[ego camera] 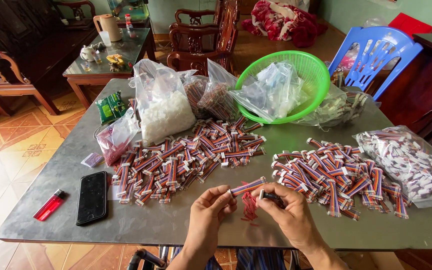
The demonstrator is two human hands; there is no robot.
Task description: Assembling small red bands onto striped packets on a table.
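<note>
Head view: my left hand (208, 210) and right hand (286, 212) each pinch one end of a striped ribbon cable (247, 187), held just above the table (66, 172), near the red scraps (249, 206). It looks light and floppy; the stiff white end connectors seem the best places to hold.

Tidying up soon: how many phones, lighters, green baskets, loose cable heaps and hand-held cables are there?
Black phone: 1
Red lighter: 1
Green basket: 1
Loose cable heaps: 2, left and right
Ribbon cable in hand: 1
Total: 6
</note>
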